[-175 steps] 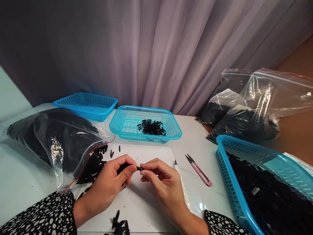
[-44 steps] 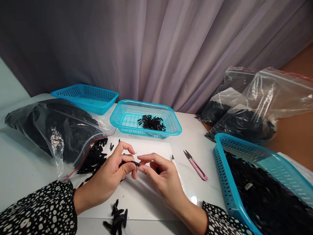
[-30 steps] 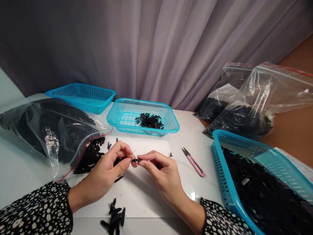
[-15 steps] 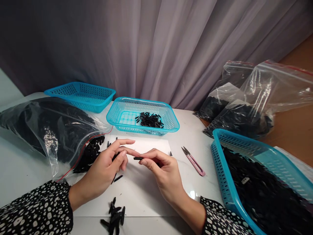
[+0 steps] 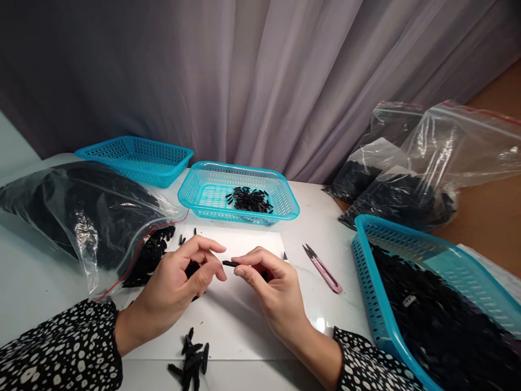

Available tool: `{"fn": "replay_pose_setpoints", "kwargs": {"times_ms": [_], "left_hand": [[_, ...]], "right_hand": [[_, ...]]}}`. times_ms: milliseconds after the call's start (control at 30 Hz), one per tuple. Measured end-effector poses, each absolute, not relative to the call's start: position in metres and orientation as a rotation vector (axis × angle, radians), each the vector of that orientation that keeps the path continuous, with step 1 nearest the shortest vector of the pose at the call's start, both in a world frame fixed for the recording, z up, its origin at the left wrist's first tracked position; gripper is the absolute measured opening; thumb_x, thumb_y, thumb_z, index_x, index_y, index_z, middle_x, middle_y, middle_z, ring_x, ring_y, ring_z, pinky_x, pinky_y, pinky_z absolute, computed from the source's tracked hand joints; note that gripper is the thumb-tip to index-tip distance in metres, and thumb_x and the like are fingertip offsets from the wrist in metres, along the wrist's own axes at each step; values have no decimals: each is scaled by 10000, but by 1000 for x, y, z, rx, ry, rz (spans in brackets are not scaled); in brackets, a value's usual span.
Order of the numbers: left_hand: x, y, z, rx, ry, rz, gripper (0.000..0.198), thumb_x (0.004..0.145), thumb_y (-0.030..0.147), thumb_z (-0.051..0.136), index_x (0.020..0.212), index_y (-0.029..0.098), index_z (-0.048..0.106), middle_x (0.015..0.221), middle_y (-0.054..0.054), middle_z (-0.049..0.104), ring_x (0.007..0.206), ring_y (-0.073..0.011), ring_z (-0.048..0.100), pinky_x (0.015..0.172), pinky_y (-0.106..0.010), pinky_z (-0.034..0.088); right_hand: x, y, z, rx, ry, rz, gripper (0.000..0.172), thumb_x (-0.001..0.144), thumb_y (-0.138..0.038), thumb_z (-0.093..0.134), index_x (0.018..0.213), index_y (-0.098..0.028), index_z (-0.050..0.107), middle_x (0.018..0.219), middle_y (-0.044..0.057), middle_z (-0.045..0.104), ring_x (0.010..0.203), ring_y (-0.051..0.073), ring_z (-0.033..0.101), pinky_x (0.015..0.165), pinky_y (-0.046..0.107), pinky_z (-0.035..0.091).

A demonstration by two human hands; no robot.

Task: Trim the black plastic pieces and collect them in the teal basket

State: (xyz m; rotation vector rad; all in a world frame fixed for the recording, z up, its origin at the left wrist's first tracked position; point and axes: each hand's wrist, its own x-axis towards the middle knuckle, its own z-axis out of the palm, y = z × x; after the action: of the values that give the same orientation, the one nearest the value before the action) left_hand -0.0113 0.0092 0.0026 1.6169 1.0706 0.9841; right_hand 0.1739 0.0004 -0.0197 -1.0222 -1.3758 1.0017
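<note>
My right hand [image 5: 272,288] pinches a small black plastic piece [image 5: 230,264] between thumb and forefinger, over a white sheet of paper [image 5: 240,326]. My left hand [image 5: 179,282] sits just left of it with fingers curled, and several black pieces [image 5: 190,268] show in its palm. Its fingertips are close to the pinched piece but apart from it. A small heap of black pieces [image 5: 191,363] lies on the paper near my wrists.
A light blue basket [image 5: 285,202] holds some black pieces; an empty blue basket [image 5: 134,158] stands behind it. A big blue basket [image 5: 368,271] full of black pieces is at the right. Pink thread snips [image 5: 323,270], an open bag [image 5: 81,212] spilling pieces, two bags [image 5: 411,179] at the back right.
My left hand, stretched out half a second ago, has curled its fingers again beside the piece. My right hand keeps the piece pinched, nearly in the same place.
</note>
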Motion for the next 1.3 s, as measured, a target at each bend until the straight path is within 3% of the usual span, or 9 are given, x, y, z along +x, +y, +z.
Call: {"fn": "replay_pose_setpoints", "kwargs": {"times_ms": [133,367,500,733,967,1300], "left_hand": [[-12,9,6,1790,1152,968,174,933,361,595,867,205,634,653,15,673,467,-94,465,457,-223,373],[-11,8,6,2217,1153,1058,110,939,216,576,923,226,684,734,15,731,625,-135,669,619,-235,500],[-10,6,3,2358,1114,983,140,958,202,546,960,223,684,853,-16,755,737,-164,709,701,-262,523],[-8,4,3,2430,1138,877,216,976,219,484,870,225,673,783,-25,713,669,-174,661,628,-286,470],[-11,2,5,2720,1053,783,264,956,109,441,739,213,548,648,27,539,516,-119,479,524,-277,342],[-11,6,4,2618,1045,825,256,926,61,446,717,201,489,644,50,457,548,-91,455,539,-230,345]], "right_hand": [[174,0,-18,-1032,-1394,977,97,844,-269,710,791,-202,756,700,20,678,608,157,559,536,279,411],[173,1,-18,-1050,-1448,907,117,875,-219,656,776,-198,714,716,16,687,626,158,584,578,275,439],[174,2,-20,-1060,-1528,790,152,900,-206,626,759,-202,681,707,18,672,630,164,594,581,275,438],[172,1,-21,-1081,-1649,670,183,921,-181,588,747,-206,637,685,7,645,595,149,559,552,262,423],[169,-5,-15,-1078,-1702,690,190,914,-166,569,731,-207,598,656,-6,615,541,127,495,507,246,389],[170,-4,-13,-1082,-1718,764,201,911,-165,547,716,-208,571,646,-11,574,580,141,498,547,260,382]]}}
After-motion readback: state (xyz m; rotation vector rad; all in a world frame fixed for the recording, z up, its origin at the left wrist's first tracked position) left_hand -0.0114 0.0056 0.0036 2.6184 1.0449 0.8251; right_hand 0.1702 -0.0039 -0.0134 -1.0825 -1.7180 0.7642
